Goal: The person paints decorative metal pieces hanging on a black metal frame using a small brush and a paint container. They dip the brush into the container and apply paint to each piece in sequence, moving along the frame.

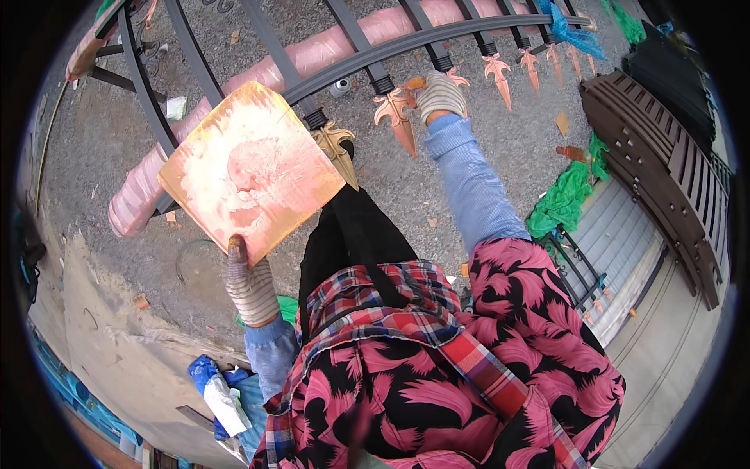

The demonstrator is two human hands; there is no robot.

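Note:
My left hand (248, 285), in a striped work glove with stained fingertips, grips the lower corner of a square board (305, 176) smeared with pinkish-copper paint. My right hand (441, 95), gloved alike, is closed at a copper-coloured spear tip (396, 121) of a dark metal fence panel (375, 59). Whatever its orange-brown stained fingers hold, if anything, I cannot make out. Beside the board's right corner, another spear tip (337, 152) is gold. Farther right, several spear tips (497, 78) are copper-coloured.
A long pink plastic-wrapped roll (320, 53) lies under the fence bars. Stacked brown metal panels (641, 148) stand at the right, near green netting (566, 199). Blue netting (574, 33) hangs on the fence's far right end. A small bottle (339, 87) is on the gravel ground (375, 168).

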